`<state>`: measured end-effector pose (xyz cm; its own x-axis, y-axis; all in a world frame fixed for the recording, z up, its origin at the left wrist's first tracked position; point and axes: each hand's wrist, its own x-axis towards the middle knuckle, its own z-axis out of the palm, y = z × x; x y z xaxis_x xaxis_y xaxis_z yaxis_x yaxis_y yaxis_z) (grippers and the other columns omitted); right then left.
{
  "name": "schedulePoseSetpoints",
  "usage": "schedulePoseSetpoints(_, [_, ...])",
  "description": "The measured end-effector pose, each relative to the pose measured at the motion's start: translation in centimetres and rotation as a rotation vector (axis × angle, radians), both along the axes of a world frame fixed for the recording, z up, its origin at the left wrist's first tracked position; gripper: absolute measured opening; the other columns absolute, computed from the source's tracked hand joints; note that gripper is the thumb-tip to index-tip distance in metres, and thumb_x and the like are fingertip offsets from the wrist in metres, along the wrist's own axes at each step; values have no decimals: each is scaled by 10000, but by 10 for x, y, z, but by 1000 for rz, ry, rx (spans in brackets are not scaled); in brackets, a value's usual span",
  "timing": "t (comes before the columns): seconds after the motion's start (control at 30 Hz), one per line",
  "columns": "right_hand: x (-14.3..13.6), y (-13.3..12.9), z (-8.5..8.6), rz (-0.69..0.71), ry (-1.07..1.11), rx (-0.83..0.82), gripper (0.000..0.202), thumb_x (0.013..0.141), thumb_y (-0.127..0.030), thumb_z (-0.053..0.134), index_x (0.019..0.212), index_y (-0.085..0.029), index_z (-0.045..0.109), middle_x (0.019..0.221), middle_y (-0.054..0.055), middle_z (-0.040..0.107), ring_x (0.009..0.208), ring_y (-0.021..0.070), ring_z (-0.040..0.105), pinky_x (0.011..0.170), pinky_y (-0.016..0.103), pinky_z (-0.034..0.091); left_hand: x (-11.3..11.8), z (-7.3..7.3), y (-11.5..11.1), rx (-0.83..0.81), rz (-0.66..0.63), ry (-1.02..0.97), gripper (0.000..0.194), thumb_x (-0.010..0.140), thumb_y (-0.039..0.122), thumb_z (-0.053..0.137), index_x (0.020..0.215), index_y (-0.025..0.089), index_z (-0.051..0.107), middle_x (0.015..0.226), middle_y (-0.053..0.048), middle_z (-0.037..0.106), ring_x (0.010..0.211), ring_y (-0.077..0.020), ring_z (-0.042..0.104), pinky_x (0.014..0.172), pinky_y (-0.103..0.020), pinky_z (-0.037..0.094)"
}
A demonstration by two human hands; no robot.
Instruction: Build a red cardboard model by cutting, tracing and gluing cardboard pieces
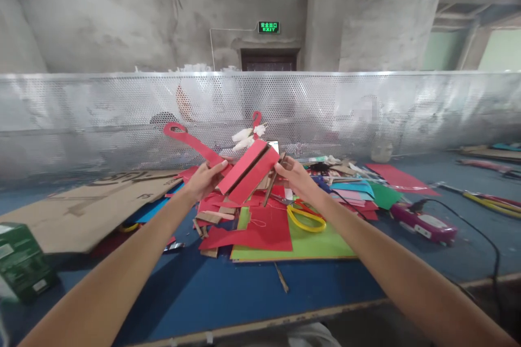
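Bare forearms (130, 265) reach mid-frame, left hand (207, 178) and right hand (293, 173) pinching dark-striped red rectangular card (257, 176), best gripped lightly.

Diffuse light (edges stretched); mesh panel (317, 103) glints.

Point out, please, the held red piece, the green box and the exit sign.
Red piece (254, 174), head view, panel beside dark stripe.
Green box (26, 263), head view, printed side.
Exit sign (268, 27), head view, lit face.
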<state>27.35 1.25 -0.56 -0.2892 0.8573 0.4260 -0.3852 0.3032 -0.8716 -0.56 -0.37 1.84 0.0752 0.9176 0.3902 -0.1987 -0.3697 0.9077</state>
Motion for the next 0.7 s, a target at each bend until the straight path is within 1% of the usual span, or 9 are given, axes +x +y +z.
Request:
schedulePoseSetpoints(0.1, [-3, 1, -3, 36, 36, 17, 494, 672, -479, 919, 975, -212, 633, 885, -1, 713, 760, 147, 689, 724, 320, 637, 16, -5, -1, -9, 7, -21, 423, 707, 378, 900, 1027, 138, 760, 788, -76, 782, 604, -185, 705, 562, -280, 594])
schedulePoseSetpoints(0.2, [-1, 4, -3, 46, 51, 21, 504, 678, -481, 917, 1011, -206, 657, 920, 17, 742, 766, 151, 709, 776, 329, 636, 22, -8, -1, -17, 20, -29, 372, 725, 393, 889, 980, 157, 758, 788, -64, 776, 604, -168, 693, 554, -265, 579])
schedulePoseSetpoints(0.33, [2, 7, -1, 81, 12, 40, 488, 684, -470, 914, 1022, -190, 701, 955, 35, 758, 804, 166, 726, 881, 364, 622, 22, -9, 0, 12, 23, -18, 376, 730, 412, 885, 990, 171, 759, 811, -54, 771, 665, -167, 702, 613, -266, 575])
schedulePoseSetpoints(0.43, [3, 7, 0, 67, -21, 49, 415, 692, -451, 907, 951, -185, 721, 966, 29, 749, 826, 163, 724, 939, 370, 605, 20, -10, 1, 15, 45, -13, 393, 735, 419, 880, 1006, 164, 754, 811, -45, 765, 687, -183, 701, 638, -288, 563])
schedulePoseSetpoints(0.5, [4, 6, 1, 48, -33, 37, 398, 691, -440, 906, 939, -185, 727, 958, 26, 746, 826, 160, 721, 952, 371, 598, 19, -11, 2, 1, 77, -15, 415, 713, 416, 894, 1000, 158, 743, 797, -39, 760, 685, -192, 699, 643, -302, 557])
schedulePoseSetpoints(0.6, [5, 4, 1, 21, -40, 19, 448, 674, -419, 917, 1014, -192, 732, 938, 28, 751, 829, 165, 722, 959, 384, 592, 20, -12, 2, -4, 93, -33, 443, 677, 408, 917, 992, 160, 729, 796, -39, 760, 681, -191, 699, 641, -308, 560])
schedulePoseSetpoints(0.7, [6, 2, 2, 7, -22, 18, 486, 656, -402, 928, 1048, -198, 727, 938, 31, 760, 860, 178, 726, 974, 406, 585, 22, -14, 2, 12, 48, -51, 409, 689, 406, 913, 954, 155, 731, 808, -44, 770, 711, -210, 714, 659, -316, 571])
